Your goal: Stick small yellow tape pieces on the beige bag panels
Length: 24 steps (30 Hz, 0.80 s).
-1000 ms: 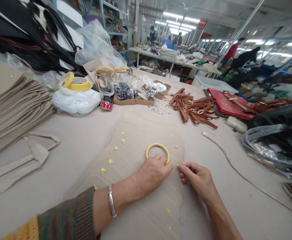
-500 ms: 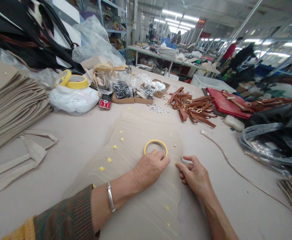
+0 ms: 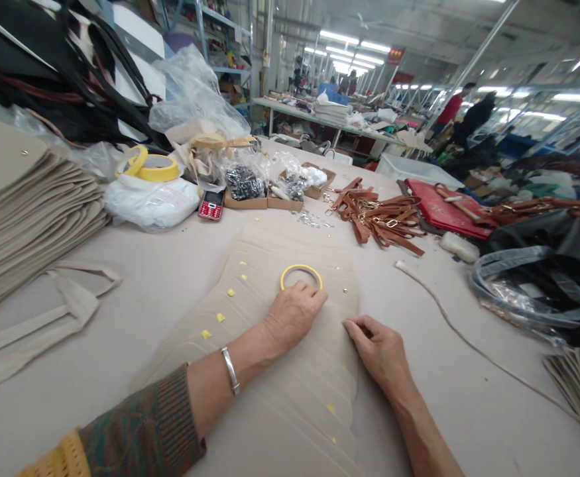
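A stack of overlapping beige panels (image 3: 290, 384) lies in front of me, with small yellow tape pieces (image 3: 221, 317) stuck along its left side and a few lower right. My left hand (image 3: 294, 315) rests on the panels, its fingers closed on a roll of yellow tape (image 3: 301, 268) that stands out beyond the knuckles. My right hand (image 3: 380, 348) has thumb and forefinger pinched together at the stack's right edge, on a beige panel. Whether a bit of tape is between those fingertips is hidden. A small metal stud (image 3: 345, 290) sits just above them.
Brown straps with metal clasps (image 3: 379, 215) and small boxes of hardware (image 3: 246, 185) lie at the back. More tape rolls (image 3: 158, 167) top a white bag on the left, beside a pile of beige pieces (image 3: 26, 212). A pale cord (image 3: 461, 331) runs along the right.
My right thumb and forefinger, earlier apart with a yellow tape piece at the thumb tip, have closed at the panel edge. The left hand and tape roll shifted slightly up and left.
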Motion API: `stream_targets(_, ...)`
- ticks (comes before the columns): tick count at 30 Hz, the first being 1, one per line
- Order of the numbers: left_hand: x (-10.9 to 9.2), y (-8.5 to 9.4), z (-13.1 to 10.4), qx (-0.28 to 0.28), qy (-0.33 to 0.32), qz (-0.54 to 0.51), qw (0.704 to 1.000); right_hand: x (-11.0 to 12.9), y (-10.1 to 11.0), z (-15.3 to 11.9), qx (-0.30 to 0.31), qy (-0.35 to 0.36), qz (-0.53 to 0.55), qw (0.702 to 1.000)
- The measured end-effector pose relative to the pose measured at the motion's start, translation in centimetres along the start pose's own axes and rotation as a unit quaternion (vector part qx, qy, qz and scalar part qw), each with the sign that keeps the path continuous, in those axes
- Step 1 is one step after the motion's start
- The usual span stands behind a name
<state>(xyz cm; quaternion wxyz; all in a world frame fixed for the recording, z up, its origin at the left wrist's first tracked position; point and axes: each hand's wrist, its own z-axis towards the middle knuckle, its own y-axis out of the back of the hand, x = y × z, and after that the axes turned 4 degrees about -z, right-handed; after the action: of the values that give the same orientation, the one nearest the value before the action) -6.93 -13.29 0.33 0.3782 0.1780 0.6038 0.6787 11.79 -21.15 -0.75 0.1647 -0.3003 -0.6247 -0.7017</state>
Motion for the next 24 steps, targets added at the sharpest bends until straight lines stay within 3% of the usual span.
stream_targets(4, 0.2, 0.1, 0.0, -0.003, -0.004, -0.002, 1.0, 0.4, 1.5, -0.9, 0.17, 0.018, 0.01, 0.985)
stream_targets(6, 0.3, 0.2, -0.2, -0.019, -0.02, -0.016, 0.999, 0.6, 1.8, -1.3, 0.193, 0.022, 0.021, 0.981)
stream_targets(9, 0.2, 0.2, -0.7, -0.069, -0.065, -0.09, 0.991, 0.7, 1.4, -1.4, 0.075, 0.027, 0.064, 0.995)
stream_targets(12, -0.3, 0.2, -1.3, -0.104, -0.118, -0.179, 0.971, 1.2, 0.6, -1.2, -0.044, 0.072, 0.12, 0.989)
stream_targets(17, -1.3, 0.2, -1.9, -0.088, -0.134, -0.199, 0.967, 2.3, 0.2, -1.2, -0.092, 0.251, 0.088, 0.96)
stream_targets(24, -1.7, 0.6, -2.0, -0.072, -0.127, -0.194, 0.97, 2.4, -0.2, -1.3, -0.142, 0.316, -0.011, 0.938)
